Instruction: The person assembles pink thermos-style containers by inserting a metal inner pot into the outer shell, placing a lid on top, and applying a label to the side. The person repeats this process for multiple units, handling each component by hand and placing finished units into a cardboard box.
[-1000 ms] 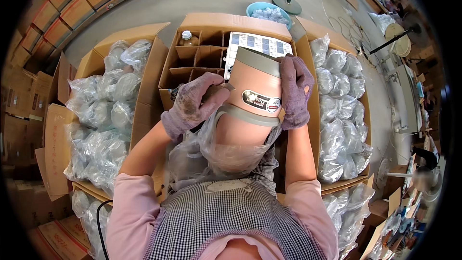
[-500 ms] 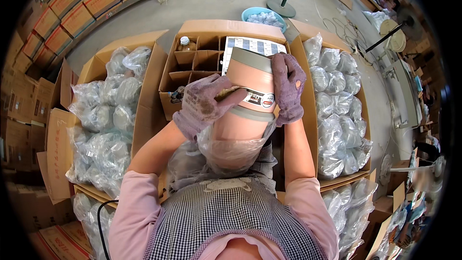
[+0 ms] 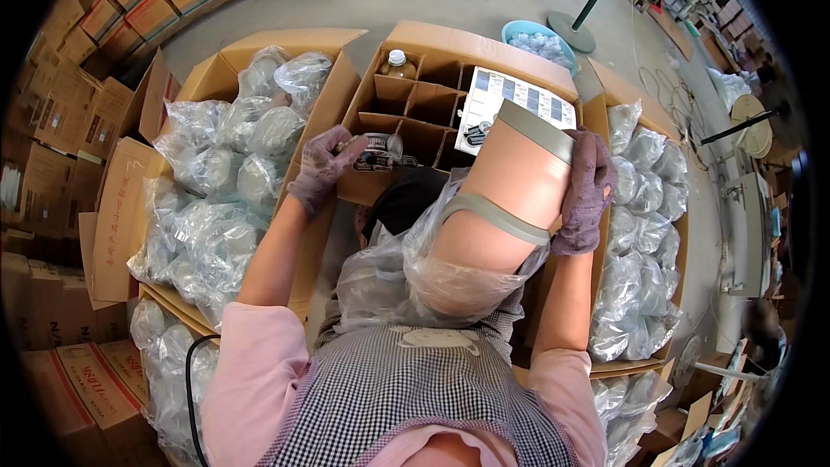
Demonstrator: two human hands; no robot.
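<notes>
A pink cylindrical vessel (image 3: pixel 517 171) with grey bands leans over my lap, its lower end inside a clear plastic bag (image 3: pixel 458 281). My right hand (image 3: pixel 590 195), in a purple glove, grips the vessel's right side near the upper grey band. My gloved left hand (image 3: pixel 324 166) is away from the vessel, at the near left edge of a divided carton (image 3: pixel 367 190). Its thumb and fingers are drawn together; whatever is between them is too small to tell. Dark printed labels (image 3: pixel 376 156) lie right beside those fingers. A printed sheet (image 3: pixel 510 99) rests over the carton's right compartments.
A bottle (image 3: pixel 397 65) stands in the divided carton's far left compartment. Open cartons of plastic-wrapped items flank me on the left (image 3: pixel 316 134) and right (image 3: pixel 596 130). A blue basin (image 3: pixel 566 56) and a stand's round base (image 3: pixel 571 33) are on the floor beyond.
My left hand has left the vessel and moved left to the labels. The dark label earlier visible on the vessel no longer shows. My right hand keeps its hold; the view has shifted.
</notes>
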